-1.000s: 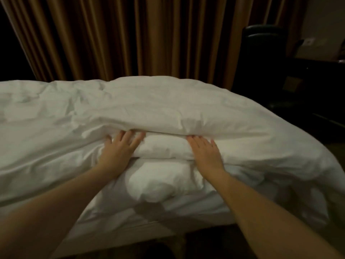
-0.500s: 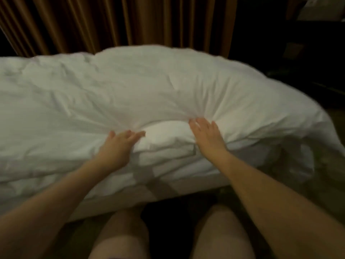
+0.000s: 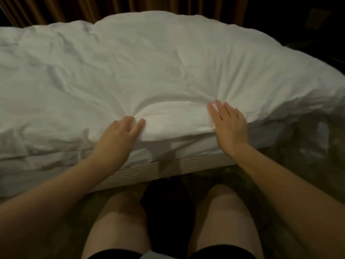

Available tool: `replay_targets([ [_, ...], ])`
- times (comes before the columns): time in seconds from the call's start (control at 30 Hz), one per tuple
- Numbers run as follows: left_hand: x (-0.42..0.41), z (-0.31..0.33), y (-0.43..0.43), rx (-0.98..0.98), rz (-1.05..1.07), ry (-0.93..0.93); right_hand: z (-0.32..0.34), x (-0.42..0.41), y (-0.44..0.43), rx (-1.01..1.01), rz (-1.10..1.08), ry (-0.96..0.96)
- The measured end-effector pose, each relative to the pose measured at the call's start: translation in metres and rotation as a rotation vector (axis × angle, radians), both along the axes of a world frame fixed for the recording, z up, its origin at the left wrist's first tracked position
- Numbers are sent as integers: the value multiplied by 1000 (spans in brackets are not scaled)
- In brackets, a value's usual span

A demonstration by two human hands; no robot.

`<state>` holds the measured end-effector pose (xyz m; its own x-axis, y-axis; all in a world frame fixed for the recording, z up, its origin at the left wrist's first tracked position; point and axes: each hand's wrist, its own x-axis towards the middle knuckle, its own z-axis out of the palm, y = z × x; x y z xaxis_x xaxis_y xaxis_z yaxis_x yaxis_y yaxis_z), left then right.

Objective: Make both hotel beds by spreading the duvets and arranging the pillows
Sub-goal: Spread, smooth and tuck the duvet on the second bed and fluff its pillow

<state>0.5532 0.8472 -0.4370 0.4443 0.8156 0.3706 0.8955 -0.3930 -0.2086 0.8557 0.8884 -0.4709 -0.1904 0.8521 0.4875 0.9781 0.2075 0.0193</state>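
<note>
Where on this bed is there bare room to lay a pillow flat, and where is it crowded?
Free: the broad duvet top running from the curtain down to the bulge, and its wrinkled stretch left of the left hand. Crowded: the near edge, where the left hand and right hand press either side of that bulge.

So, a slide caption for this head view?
Both hands, left and right, press flat on the white duvet at the bed's near edge.

Dim, soft view, perhaps lit from above
</note>
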Motion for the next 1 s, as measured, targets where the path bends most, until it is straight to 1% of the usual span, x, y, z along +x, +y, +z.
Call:
replay_targets([
  [0.07, 5, -22, 5, 52, 49, 61, -10, -7, 4, -114, -78, -25],
  [0.17, 9, -41, 11, 46, 135, 141, -18, -11, 11, -159, -112, -149],
  [0.2, 8, -45, 14, 61, 142, 170, -20, -10, 14, -154, -108, -156],
  [0.23, 7, -46, 17, 118, 133, 193, -20, -5, 18, -139, -106, -133],
  [0.27, 5, -46, 23, 182, 104, 190, -17, 6, 23, -123, -128, -79],
  [0.3, 2, -41, 31, 230, 64, 167, -11, 23, 30, -98, -180, -20],
  [0.33, 1, -33, 36, 223, 18, 126, -1, 45, 34, -51, -242, -12],
  [0.4, 0, -9, 36, 131, -74, -14, 18, 89, 35, 21, -297, -32],
  [0.47, 5, 24, 33, 136, -106, -158, 38, 117, 29, 78, -333, -55],
  [0.57, 25, 85, 31, 255, -79, -256, 87, 128, 31, 2, -384, -145],
  [0.63, 36, 116, 31, 305, -68, -335, 138, 135, 48, 89, -452, -121],
  [0.67, 39, 121, 30, 335, -81, -368, 162, 136, 56, 147, -478, -113],
  [0.73, 40, 113, 24, 369, -142, -400, 181, 136, 57, 229, -499, -84],
  [0.8, 36, 76, 16, 320, -165, -340, 149, 129, 44, 234, -519, -7],
  [0.83, 33, 51, 12, 294, -164, -290, 119, 126, 37, 231, -504, -4],
  [0.87, 29, 26, 9, 247, -165, -238, 83, 126, 27, 194, -478, -40],
  [0.9, 26, 4, 5, 201, -166, -197, 48, 125, 16, 105, -455, -77],
  [0.93, 24, -12, 3, 168, -151, -172, 21, 124, 8, -32, -480, -110],
  [0.97, 22, -24, 3, 172, -134, -150, 1, 119, 2, -122, -511, -95],
  [1.0, 23, -30, 5, 192, -127, -134, -11, 112, 0, -144, -526, -35],
])
